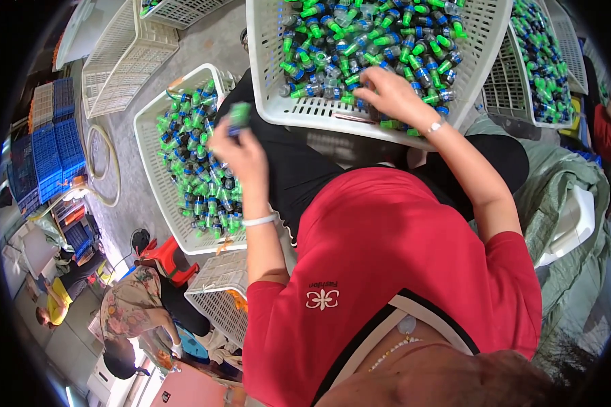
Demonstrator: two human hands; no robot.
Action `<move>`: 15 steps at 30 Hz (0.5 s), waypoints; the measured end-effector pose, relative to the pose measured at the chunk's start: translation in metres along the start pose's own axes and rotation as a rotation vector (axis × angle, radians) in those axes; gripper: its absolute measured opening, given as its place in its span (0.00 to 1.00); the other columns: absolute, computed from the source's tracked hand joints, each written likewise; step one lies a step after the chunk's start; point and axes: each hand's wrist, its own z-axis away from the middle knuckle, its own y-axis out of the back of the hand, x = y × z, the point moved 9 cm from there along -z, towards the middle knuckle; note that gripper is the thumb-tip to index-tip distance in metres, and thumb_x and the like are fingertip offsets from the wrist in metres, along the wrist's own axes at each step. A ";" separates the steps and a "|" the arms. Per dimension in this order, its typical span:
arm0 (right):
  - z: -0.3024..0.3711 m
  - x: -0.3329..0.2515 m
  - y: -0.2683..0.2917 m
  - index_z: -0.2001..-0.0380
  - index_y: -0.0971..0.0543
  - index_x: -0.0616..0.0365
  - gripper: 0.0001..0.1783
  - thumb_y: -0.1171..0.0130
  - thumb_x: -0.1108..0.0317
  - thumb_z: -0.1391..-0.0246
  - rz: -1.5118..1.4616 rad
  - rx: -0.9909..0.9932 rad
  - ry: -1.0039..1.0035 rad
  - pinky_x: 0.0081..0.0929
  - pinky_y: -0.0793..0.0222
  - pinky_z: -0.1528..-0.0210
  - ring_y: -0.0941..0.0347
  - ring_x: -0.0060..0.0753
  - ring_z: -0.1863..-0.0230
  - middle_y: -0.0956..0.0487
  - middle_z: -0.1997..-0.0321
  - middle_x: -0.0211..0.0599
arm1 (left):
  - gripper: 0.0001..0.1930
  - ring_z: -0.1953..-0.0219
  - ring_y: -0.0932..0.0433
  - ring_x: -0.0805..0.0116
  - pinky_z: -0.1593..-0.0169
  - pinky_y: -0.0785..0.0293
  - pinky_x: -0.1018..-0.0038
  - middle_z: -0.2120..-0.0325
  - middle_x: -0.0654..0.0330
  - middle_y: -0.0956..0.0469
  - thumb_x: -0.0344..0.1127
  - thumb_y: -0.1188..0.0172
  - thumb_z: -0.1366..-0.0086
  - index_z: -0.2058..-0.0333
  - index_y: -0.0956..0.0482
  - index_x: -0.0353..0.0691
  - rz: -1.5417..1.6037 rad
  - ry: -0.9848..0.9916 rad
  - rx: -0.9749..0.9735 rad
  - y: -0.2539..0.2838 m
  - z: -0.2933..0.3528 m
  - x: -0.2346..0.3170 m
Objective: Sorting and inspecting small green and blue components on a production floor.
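In the head view, my left hand (241,156) is raised beside a white plastic basket (146,146). A small bottle with a green cap and a blue band (238,117) sits blurred between its fingertips. My right hand (392,96) reaches over the near rim of a larger white basket (267,74). Its fingers are curled at the bottles, and what lies between them is hard to make out. Many small green-capped bottles (414,51) are heaped in the larger basket. Similar bottles (200,176) fill the left basket.
Another bottle-filled basket (509,81) stands at far right. White baskets (119,57) are at upper left, near a coiled hose (108,169) and stacked blue crates (60,146). A person in a floral top (132,302) bends at lower left. Green sheeting (570,224) lies at right.
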 end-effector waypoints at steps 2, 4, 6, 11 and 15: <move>-0.015 -0.012 -0.002 0.65 0.24 0.52 0.09 0.43 0.62 0.49 0.391 0.232 0.291 0.31 0.33 0.65 0.29 0.37 0.63 0.26 0.65 0.36 | 0.19 0.57 0.29 0.51 0.47 0.38 0.61 0.60 0.51 0.28 0.25 0.40 0.49 0.56 0.29 0.35 -0.239 0.000 0.149 0.027 -0.006 -0.011; -0.033 -0.016 -0.024 0.65 0.24 0.52 0.09 0.43 0.63 0.50 0.492 0.207 0.364 0.31 0.34 0.63 0.30 0.36 0.60 0.27 0.63 0.35 | 0.18 0.58 0.29 0.52 0.49 0.37 0.60 0.61 0.52 0.27 0.26 0.40 0.48 0.56 0.26 0.36 -0.198 -0.037 0.003 0.015 -0.017 0.001; -0.048 -0.032 -0.054 0.65 0.24 0.51 0.10 0.43 0.66 0.53 0.702 0.154 0.514 0.32 0.34 0.59 0.32 0.34 0.55 0.28 0.61 0.34 | 0.15 0.59 0.28 0.51 0.51 0.35 0.59 0.63 0.53 0.26 0.28 0.39 0.48 0.59 0.23 0.37 -0.079 -0.133 -0.171 -0.015 -0.015 0.017; -0.071 -0.011 -0.078 0.63 0.25 0.53 0.15 0.38 0.67 0.58 0.815 0.104 0.419 0.38 0.35 0.55 0.34 0.36 0.50 0.28 0.60 0.31 | 0.09 0.60 0.26 0.54 0.59 0.29 0.62 0.64 0.54 0.24 0.28 0.44 0.45 0.64 0.24 0.37 -0.065 -0.408 -0.604 -0.149 0.001 0.071; -0.055 -0.018 -0.052 0.61 0.26 0.56 0.18 0.37 0.67 0.58 0.804 0.064 0.416 0.37 0.36 0.56 0.33 0.38 0.52 0.28 0.59 0.33 | 0.07 0.61 0.25 0.55 0.60 0.27 0.63 0.64 0.55 0.24 0.28 0.46 0.44 0.65 0.24 0.38 -0.267 -0.501 -0.746 -0.214 0.019 0.058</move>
